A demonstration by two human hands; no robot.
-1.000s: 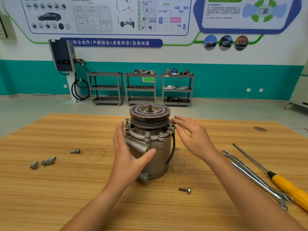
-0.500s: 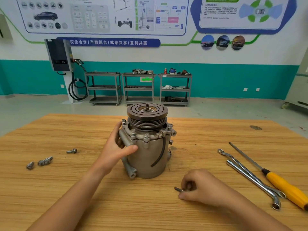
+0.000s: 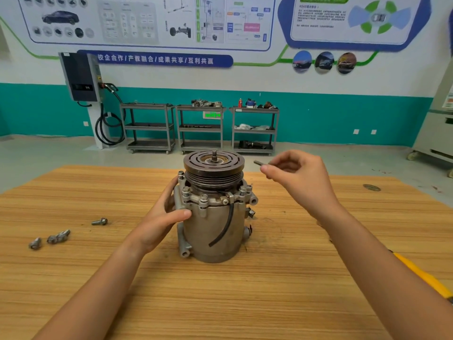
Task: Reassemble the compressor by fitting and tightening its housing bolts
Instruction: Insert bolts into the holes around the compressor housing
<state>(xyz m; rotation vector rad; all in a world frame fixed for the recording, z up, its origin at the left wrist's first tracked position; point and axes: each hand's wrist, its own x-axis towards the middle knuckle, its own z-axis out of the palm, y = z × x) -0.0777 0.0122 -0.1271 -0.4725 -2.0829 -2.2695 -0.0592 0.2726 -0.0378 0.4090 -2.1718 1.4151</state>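
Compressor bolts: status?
Done: several seated bolts stand in the compressor flange. In hand: right hand pinches another bolt beside the pulley; left hand grips the compressor's side. Left: fit that one and the loose bolts on the table; tightness can't be judged.

The bolt pinched by the right hand, right of the compressor, shows only its shank end. The left hand has its fingertips hidden behind the compressor. Right of it, a yellow handle lies half under the forearm, cut by the edge.
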